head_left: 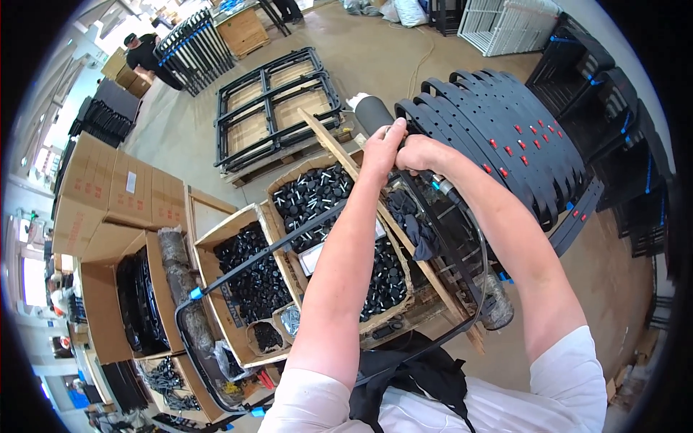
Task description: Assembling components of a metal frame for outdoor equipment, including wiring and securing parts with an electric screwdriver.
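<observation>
Both hands, left hand [381, 148] and right hand [417, 153], pinch the black tube frame [238, 268] top together, so hold it steady and tight.

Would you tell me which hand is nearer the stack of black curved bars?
Right. The right hand is beside the stack of black curved bars; the left hand is just beyond it.

Concrete floor [404, 50], wooden pallet of black metal frames [278, 108] at eleven o'clock, cardboard boxes of black plastic caps [317, 195] at centre, stacked sealed cartons [119, 191] at nine o'clock.
</observation>
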`<state>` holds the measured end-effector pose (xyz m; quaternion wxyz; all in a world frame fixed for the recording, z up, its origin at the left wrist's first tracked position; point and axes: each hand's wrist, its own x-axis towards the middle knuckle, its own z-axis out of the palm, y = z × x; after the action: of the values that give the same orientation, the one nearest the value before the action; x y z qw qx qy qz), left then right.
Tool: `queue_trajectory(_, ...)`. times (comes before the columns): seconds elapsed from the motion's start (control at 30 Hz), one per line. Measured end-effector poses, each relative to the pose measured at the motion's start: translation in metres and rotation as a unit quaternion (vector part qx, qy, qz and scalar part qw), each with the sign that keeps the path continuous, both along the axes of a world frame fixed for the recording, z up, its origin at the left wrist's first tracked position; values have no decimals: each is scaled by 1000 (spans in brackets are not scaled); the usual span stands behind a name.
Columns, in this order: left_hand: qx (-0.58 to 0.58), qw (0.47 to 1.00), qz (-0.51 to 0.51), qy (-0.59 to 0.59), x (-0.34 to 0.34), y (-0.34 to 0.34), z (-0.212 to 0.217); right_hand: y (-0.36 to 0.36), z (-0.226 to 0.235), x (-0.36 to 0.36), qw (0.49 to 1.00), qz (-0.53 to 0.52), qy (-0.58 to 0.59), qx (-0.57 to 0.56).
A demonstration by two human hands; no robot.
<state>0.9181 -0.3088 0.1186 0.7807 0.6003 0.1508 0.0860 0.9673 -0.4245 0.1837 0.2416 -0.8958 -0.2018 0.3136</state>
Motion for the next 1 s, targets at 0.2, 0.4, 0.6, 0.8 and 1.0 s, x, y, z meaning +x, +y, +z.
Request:
queue_trajectory(0.2,-63,998,-11,-4,2,-14,17,-8,6,9,1000,12,8,-1)
queue_trajectory(0.4,-67,997,-7,-31,6,-5,12,-4,0,10,995,-8,69,69)
queue_trajectory(0.6,64,994,77,-42,-17,-7,47,-4,8,1,985,44,-138,98)
queue_trajectory(0.8,25,991,110,-67,-96,53,69,52,88,-111,996,83,-41,9)
queue_trajectory(1.0,27,987,149,-44,-198,151,53,145,79,-195,985,172,-17,23)
